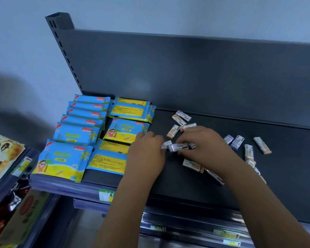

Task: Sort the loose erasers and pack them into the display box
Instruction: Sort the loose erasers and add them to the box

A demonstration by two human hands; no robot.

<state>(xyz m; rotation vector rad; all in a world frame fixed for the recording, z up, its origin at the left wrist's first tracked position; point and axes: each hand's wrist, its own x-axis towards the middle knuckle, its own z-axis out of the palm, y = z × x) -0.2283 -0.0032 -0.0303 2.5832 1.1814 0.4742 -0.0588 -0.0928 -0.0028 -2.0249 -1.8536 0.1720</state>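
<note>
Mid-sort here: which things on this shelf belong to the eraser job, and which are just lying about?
Job: loose erasers on the shelf; held erasers, pinched between left hand and right hand. No display box in view.
Lying about: wipe packs; snack bag; price labels.

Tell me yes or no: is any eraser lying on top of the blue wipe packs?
No: every visible eraser lies on the dark shelf to the right of the wipe packs, none on top of them.
</note>
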